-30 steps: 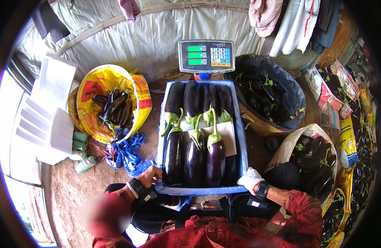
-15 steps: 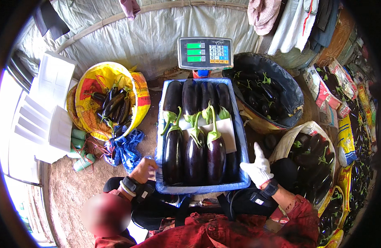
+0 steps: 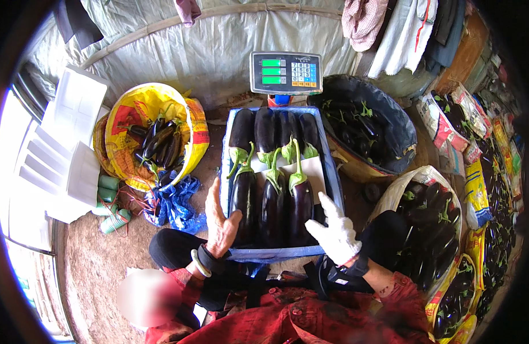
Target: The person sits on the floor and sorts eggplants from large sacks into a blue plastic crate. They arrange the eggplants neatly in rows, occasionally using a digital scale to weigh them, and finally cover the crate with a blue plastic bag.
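Note:
A blue-lined box [image 3: 276, 252] in front of me holds glossy dark eggplants in two rows, stems toward the middle. Three front eggplants [image 3: 273, 212] lie side by side, and several back ones [image 3: 265, 132] lie beyond them. A pale card [image 3: 315, 176] shows between the rows at the right. My bare left hand [image 3: 221, 225], fingers stretched, is at the box's near left edge beside the leftmost front eggplant. My right hand [image 3: 335, 234], in a white glove with fingers spread, hovers at the near right corner. Neither hand holds anything.
A scale display [image 3: 286, 73] stands behind the box. A yellow-lined basket [image 3: 195, 135] of eggplants is at left, near white foam boxes [image 3: 75, 109] and green twine rolls [image 3: 115, 222]. At right are a black-lined tub [image 3: 411, 140], a white sack [image 3: 385, 198] and more bagged eggplants.
My left hand has come up and inward over the box's left edge, its curled fingers now stretched out. My right hand has shifted left, over the near right corner.

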Action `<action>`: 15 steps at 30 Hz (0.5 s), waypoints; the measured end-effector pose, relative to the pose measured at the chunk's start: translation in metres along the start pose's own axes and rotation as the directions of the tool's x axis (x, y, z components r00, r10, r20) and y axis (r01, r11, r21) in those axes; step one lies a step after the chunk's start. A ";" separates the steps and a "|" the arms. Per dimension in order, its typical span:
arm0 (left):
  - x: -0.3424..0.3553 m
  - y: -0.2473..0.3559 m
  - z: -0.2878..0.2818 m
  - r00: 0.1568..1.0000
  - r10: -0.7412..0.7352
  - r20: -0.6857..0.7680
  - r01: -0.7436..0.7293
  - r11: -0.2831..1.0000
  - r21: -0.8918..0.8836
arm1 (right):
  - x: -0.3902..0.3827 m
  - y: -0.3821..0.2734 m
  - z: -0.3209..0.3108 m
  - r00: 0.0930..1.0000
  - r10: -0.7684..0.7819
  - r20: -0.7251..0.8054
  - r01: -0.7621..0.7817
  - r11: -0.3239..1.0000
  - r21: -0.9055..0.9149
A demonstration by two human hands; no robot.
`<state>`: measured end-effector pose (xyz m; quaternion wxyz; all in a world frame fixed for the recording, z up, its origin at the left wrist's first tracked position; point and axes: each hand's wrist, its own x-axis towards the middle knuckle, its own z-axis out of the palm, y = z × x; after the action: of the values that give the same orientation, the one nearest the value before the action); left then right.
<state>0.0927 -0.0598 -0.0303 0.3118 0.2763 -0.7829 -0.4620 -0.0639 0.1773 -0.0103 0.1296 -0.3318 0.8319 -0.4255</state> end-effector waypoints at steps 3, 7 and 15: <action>-0.004 0.009 0.007 0.992 0.110 0.065 -0.122 0.966 0.226 | 0.003 -0.002 0.012 0.998 0.028 0.058 -0.027 1.000 -0.011; -0.007 0.022 0.021 0.977 0.150 0.149 -0.198 0.898 0.394 | 0.007 0.000 0.021 0.999 -0.015 -0.040 0.010 0.993 -0.114; -0.008 0.027 0.051 0.946 0.128 0.297 -0.276 0.800 0.533 | 0.011 0.003 0.024 0.959 0.272 0.084 -0.247 0.941 -0.231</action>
<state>0.0560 -0.0148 -0.0270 0.1638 0.2113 -0.9421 -0.2026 -0.0611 0.1566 -0.0263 0.1948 -0.2552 0.9013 -0.2910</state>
